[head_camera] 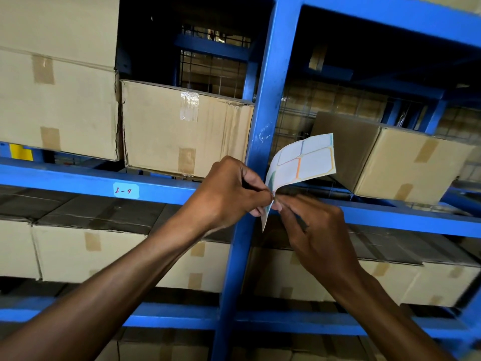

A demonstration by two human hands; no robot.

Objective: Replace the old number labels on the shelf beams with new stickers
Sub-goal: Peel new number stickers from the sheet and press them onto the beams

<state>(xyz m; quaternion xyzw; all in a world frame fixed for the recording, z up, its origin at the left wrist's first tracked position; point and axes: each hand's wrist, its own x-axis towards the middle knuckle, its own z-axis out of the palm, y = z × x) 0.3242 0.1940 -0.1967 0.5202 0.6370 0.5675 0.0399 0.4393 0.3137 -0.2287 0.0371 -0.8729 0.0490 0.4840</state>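
A bent sheet of blank stickers with coloured borders is held up in front of the blue upright post. My left hand pinches the sheet's lower part. My right hand pinches at the same spot from the right, with a dark pen tucked in its fingers. On the left shelf beam sits a white label handwritten "2-4". Where the fingers meet the sheet is partly hidden.
Taped cardboard boxes fill the shelves: a large one left of the post, a tilted one to the right, more rows below. Wire mesh backs the right bay. A lower blue beam crosses near my forearms.
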